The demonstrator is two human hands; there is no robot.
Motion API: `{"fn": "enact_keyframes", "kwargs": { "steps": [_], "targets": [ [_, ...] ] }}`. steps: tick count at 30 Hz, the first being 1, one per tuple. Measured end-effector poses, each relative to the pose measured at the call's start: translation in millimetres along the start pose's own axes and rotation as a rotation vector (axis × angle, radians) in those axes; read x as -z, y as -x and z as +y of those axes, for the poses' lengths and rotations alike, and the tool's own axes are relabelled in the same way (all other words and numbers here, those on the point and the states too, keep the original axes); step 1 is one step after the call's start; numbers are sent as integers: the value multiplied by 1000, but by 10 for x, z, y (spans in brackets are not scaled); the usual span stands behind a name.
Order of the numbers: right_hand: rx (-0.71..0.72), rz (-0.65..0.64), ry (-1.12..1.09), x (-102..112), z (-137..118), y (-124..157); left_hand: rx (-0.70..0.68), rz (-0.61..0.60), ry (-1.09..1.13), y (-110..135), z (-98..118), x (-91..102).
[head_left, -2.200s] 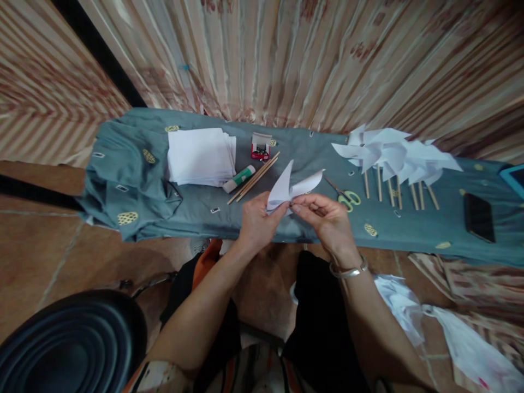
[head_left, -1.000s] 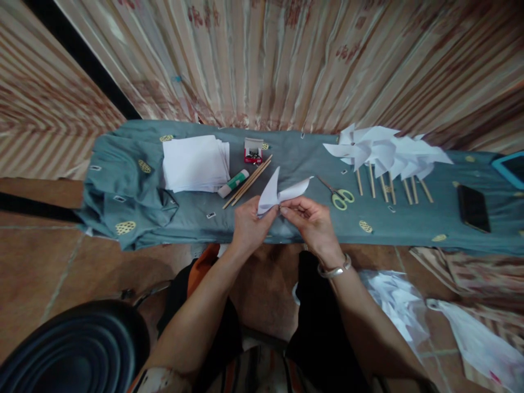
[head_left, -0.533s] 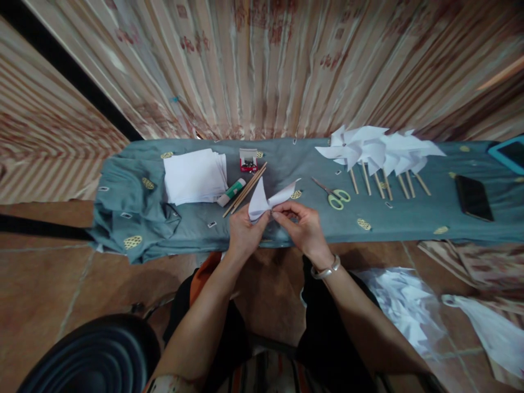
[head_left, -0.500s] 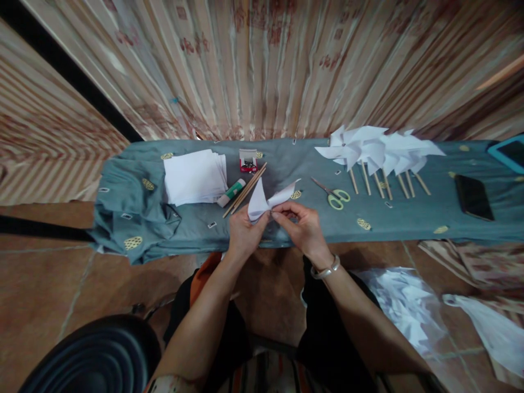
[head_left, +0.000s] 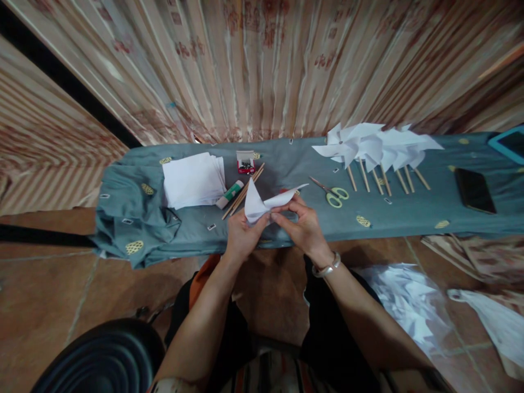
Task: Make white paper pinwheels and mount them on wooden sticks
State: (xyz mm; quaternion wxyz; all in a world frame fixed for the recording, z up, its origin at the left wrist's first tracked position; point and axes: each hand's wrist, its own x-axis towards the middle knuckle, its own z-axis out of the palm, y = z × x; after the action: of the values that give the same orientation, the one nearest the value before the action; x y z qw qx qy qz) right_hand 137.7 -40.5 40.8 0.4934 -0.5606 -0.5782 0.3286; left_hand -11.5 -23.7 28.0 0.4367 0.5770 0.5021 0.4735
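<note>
Both my hands hold a folded white paper piece (head_left: 262, 202) with pointed flaps, just above the near edge of the table. My left hand (head_left: 241, 234) grips it from below on the left, fingers closed on the paper. My right hand (head_left: 301, 224), with a silver bangle on the wrist, pinches the paper's middle from the right. Just behind the paper lie wooden sticks (head_left: 241, 192) and a green-and-white glue stick (head_left: 230, 194).
A grey-green cloth (head_left: 135, 207) covers the long table. On it lie a stack of white paper squares (head_left: 192, 179), a small red box (head_left: 245, 162), yellow-handled scissors (head_left: 333, 194), several finished paper pinwheels (head_left: 376, 147) on sticks and a black phone (head_left: 475, 190). Paper scraps (head_left: 405, 300) litter the floor; a black stool (head_left: 102, 360) stands near left.
The right flap of the paper has come down flatter under my right hand's fingers. Both hands stay on the paper at the same spot; my head tilted, shifting the view.
</note>
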Motion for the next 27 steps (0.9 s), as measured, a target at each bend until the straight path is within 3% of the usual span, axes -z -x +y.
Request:
{"fn": "enact_keyframes", "kwargs": {
  "steps": [18,27],
  "targets": [
    [-89,50,-203,-28,112,-43,136,14,133,16,97,-6],
    [-220,2,-357,-73,146,-37,164,22,143,22,103,-4]
  ]
}}
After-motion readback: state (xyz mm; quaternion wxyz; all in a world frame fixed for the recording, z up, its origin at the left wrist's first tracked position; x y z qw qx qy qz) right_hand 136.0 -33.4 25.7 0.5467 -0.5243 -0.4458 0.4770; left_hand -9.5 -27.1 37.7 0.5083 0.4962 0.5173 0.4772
